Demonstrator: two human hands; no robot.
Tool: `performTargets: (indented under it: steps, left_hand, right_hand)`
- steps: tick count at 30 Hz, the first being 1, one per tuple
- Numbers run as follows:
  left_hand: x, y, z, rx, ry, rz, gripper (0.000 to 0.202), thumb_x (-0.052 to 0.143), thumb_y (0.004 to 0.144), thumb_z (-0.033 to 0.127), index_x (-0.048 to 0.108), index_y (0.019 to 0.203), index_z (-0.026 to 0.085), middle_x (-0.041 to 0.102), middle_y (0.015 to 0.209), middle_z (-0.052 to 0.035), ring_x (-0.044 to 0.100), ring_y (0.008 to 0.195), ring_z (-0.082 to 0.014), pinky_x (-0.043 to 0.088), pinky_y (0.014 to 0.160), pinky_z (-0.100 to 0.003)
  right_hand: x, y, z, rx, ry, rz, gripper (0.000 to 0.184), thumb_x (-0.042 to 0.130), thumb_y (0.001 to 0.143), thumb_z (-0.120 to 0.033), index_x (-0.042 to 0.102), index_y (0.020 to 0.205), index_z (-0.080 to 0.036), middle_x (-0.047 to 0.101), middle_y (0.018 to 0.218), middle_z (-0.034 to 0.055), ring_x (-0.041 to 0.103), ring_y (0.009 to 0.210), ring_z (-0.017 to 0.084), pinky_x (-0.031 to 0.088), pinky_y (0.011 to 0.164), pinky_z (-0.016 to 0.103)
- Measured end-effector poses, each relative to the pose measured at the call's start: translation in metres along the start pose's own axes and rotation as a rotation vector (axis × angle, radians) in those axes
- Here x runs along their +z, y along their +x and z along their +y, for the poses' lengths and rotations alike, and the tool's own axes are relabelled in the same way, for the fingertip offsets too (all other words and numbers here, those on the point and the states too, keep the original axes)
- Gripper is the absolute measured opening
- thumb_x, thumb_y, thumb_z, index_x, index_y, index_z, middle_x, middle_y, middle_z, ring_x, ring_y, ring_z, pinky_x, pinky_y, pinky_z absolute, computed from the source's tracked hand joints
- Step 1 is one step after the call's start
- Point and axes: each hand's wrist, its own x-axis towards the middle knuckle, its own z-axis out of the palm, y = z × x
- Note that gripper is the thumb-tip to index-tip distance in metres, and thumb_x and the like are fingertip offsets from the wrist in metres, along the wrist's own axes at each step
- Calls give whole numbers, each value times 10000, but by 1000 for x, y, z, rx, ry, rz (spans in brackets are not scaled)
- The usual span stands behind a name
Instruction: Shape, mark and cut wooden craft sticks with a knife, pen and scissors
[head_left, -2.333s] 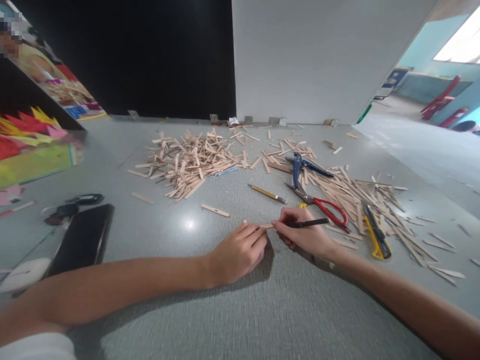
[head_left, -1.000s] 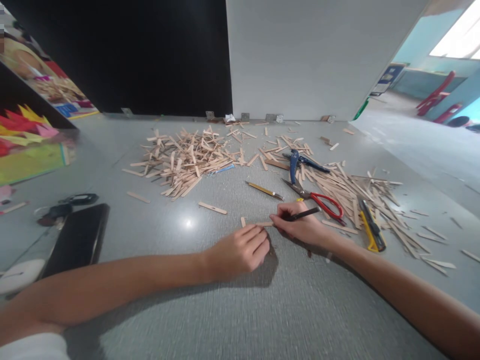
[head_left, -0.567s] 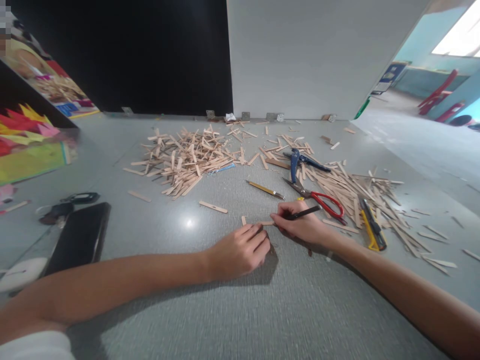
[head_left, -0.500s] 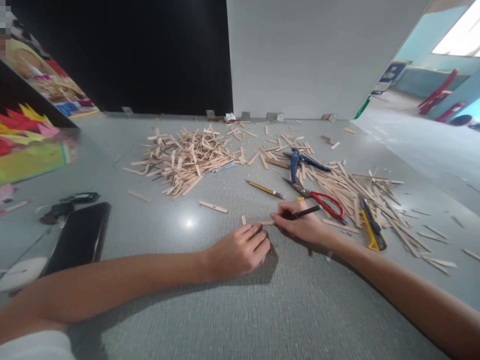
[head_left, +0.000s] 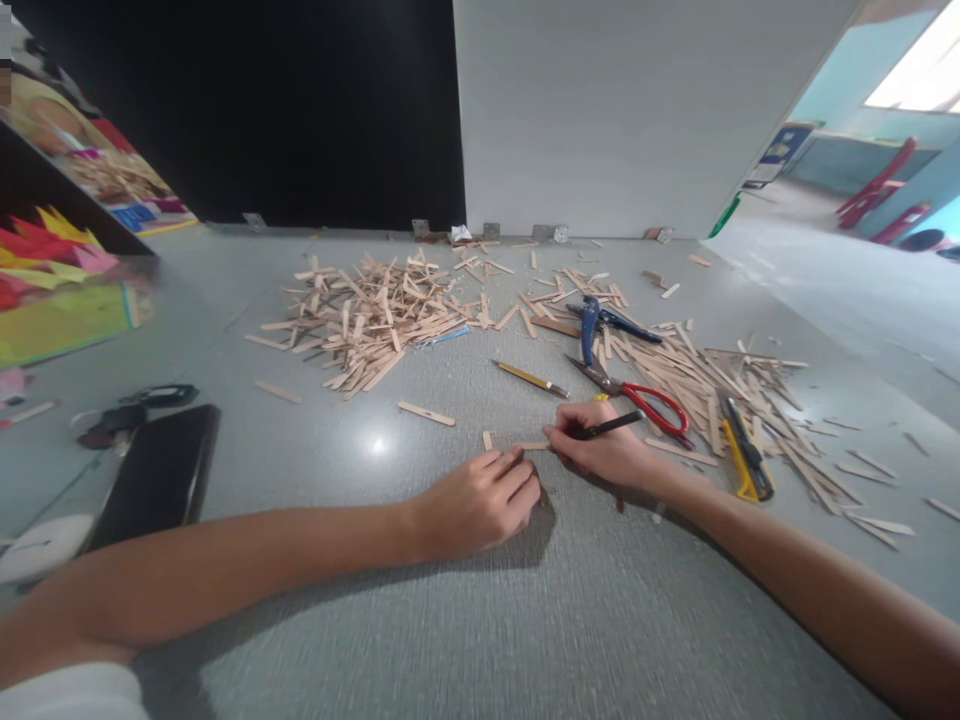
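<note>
Wooden stick [head_left: 535, 446] lies between the two hands [head_left: 480, 505] [head_left: 606, 456].

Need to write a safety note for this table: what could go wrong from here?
The wooden stick seemingly held by the left hand could slip, sending the black pen in the right hand off course. The red-handled scissors lie just beyond that hand, so its knuckles might knock them. The yellow cutter lies farther right; a sweeping arm might bump it, and whether its blade is out is unclear.
</note>
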Motion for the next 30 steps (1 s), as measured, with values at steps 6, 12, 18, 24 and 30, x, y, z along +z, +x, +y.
performTargets:
  steps: [6,12,18,24,30]
  left_hand:
    - [0,-1,0,-2,-28,-25,192,561,1035,175,725,1032,76,801,1034,-175,770,1062,-309,629,860,-399]
    - [-1,1,0,1,-3,10,234,522,1049,166,731,1001,71,803,1006,-168,775,1038,-302,633,835,-382]
    - [-1,0,0,-11,-27,-30,254,495,1057,164,736,1044,84,806,1041,-178,764,1082,-305,632,874,-404]
    - [-1,0,0,-5,-7,-1,242,510,1050,162,734,1003,85,805,1017,-169,778,1047,-298,644,842,-385]
    - [-1,2,0,-7,16,23,286,478,1062,166,743,977,99,812,995,-146,786,1019,-280,650,826,-362]
  right_hand:
    - [0,0,1,-7,-6,-1,459,656,924,-542,501,612,-243,505,445,-44,424,402,100,284,419,228]
    - [0,-1,-1,-6,1,-3,450,654,913,-526,489,603,-245,513,455,-38,427,409,100,287,417,228]
    - [0,-1,-1,-23,-11,-2,465,642,930,-522,486,589,-246,469,430,-50,396,418,101,265,422,236]
    - [0,-1,-2,-20,-1,-8,496,654,927,-546,465,577,-248,466,427,-52,393,418,98,258,427,239]
    - [0,-1,-6,-27,10,-9,536,695,899,-574,454,552,-243,463,434,-51,379,419,91,250,415,232]
